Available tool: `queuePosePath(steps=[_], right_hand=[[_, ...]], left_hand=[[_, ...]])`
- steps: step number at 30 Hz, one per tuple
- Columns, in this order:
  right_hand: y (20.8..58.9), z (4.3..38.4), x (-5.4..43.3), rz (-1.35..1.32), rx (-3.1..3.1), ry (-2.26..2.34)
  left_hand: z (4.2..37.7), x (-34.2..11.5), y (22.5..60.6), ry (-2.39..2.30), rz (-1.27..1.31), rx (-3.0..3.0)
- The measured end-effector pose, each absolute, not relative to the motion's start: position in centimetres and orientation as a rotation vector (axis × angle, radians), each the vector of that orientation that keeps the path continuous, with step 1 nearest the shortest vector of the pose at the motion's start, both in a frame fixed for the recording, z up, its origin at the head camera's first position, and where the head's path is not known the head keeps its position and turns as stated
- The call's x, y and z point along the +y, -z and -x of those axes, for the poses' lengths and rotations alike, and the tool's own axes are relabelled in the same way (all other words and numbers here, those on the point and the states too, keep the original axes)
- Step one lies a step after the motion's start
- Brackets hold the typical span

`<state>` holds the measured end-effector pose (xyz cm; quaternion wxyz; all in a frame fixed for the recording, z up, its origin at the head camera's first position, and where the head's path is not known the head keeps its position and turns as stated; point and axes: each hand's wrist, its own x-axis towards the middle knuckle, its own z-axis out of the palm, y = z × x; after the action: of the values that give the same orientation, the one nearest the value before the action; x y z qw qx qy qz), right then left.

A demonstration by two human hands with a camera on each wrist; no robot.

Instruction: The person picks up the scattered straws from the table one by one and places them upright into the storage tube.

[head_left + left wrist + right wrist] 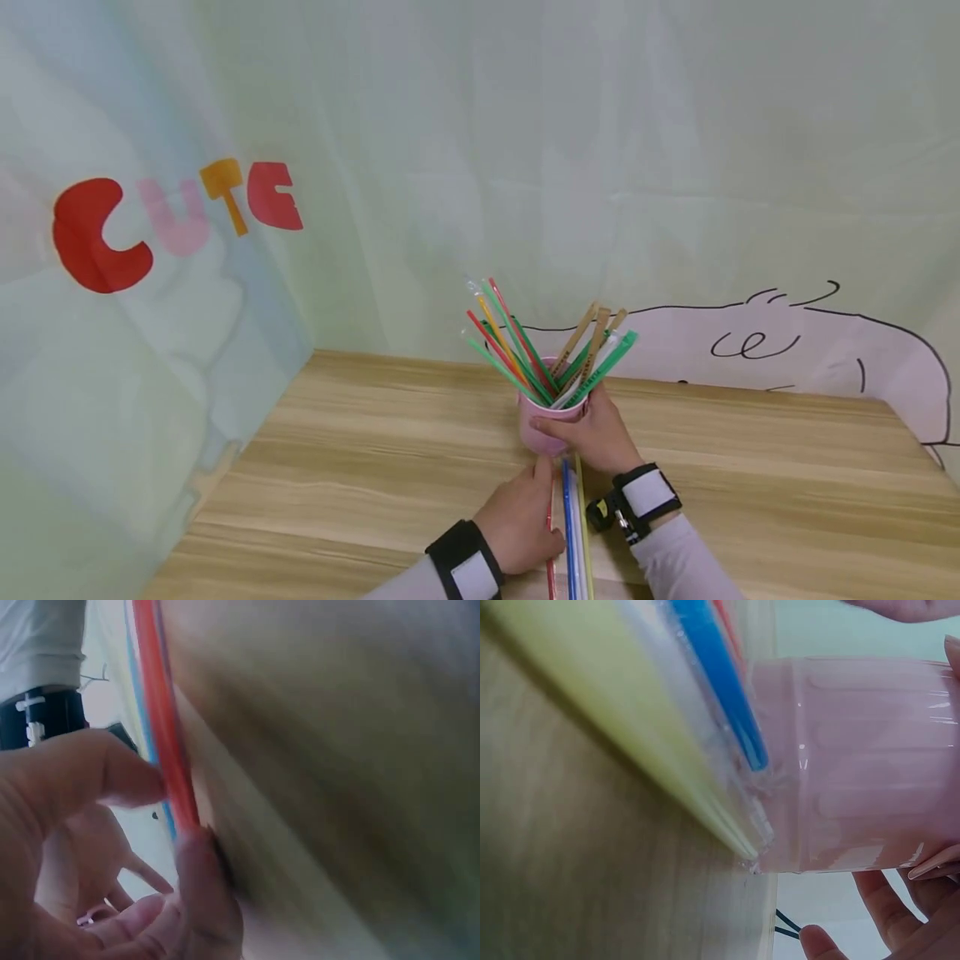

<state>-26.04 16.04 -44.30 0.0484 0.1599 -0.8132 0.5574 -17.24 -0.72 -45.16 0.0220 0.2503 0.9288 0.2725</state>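
Observation:
My right hand [603,433] grips a pink cup [531,425], its thumb across the front and its fingers round the far side. The cup stands upright on the table, holding several wrapped straws [510,350] in red, orange and green, and brown paper-wrapped sticks [597,337]. In front of it lie a blue straw [721,682], a whitish one [576,533] and a yellow one [622,720], their far ends close to the cup's base. Leftmost is a red straw [161,705], which my left hand [517,521] pinches, index finger at its far end.
The wooden table [360,450] reaches back to a pale curtain [465,167], with coloured letters [105,237] on its left side and a line drawing [757,346] at the right. A black wrist strap [647,500] with a small camera sits close beside the straws.

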Motion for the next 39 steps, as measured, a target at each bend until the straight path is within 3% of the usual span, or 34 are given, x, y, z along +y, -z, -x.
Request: queuePosePath(steps=[7,13,24,34,39], right_hand=[[44.6,26.1,16.2,-0.526,-2.481,-1.656],[44.7,26.1,16.3,-0.506,-2.486,-1.667],[44.7,26.1,16.2,-0.510,-2.472,-1.689],[44.6,26.2,16.1,-0.533,-2.467,-1.698],[44.7,26.2,16.0,-0.522,-2.468,-1.688]], left_hand=[[17.7,-1.7,45.2,-0.964,-0.622,2.796],[18.2,-5.1,44.4,-1.203,-0.552,2.724],[19.1,-13.0,38.8,-1.760,-0.313,2.689],[19.2,-14.2,33.8,-2.520,-0.490,2.614],[20.3,-12.9,33.7,-2.520,-0.560,2.703]])
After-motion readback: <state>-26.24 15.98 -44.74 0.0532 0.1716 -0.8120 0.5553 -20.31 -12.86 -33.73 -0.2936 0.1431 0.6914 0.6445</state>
